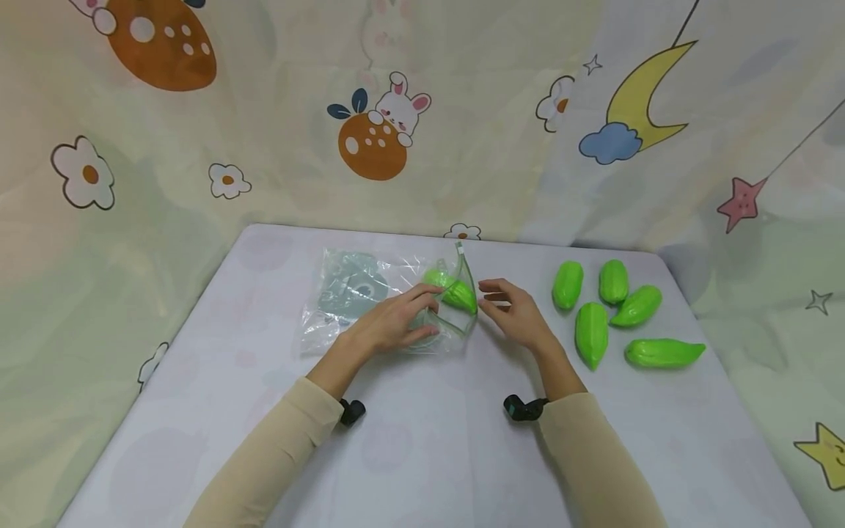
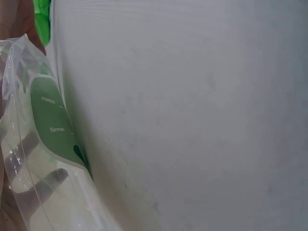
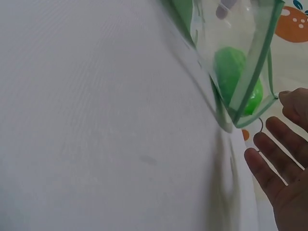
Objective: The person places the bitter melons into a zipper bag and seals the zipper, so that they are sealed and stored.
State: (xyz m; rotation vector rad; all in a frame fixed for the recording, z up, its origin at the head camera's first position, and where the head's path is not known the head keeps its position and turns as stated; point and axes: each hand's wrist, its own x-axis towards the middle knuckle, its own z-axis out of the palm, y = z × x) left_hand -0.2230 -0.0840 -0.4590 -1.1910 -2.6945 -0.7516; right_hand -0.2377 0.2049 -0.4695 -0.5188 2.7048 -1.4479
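A clear zip bag (image 1: pixel 403 345) with a green-edged mouth lies on the table, its mouth gaping to the right. Just inside the mouth is a bright green, ridged, pointed vegetable (image 1: pixel 460 296), also seen through the plastic in the right wrist view (image 3: pixel 230 72). My left hand (image 1: pixel 396 319) rests on the bag near the mouth, fingers and thumb spread. Through the film in the left wrist view, its fingers (image 2: pixel 45 187) show behind a green label (image 2: pixel 53 120). My right hand (image 1: pixel 518 315) is at the mouth's right corner, fingers extended and fingertips right at the rim.
Several similar green vegetables (image 1: pixel 591 334) lie loose to the right of my right hand. A white cloth covers the table (image 1: pixel 422 455), and a patterned curtain (image 1: pixel 277 110) hangs behind its far edge. A white zip slider (image 1: pixel 460 248) stands at the bag's upper corner.
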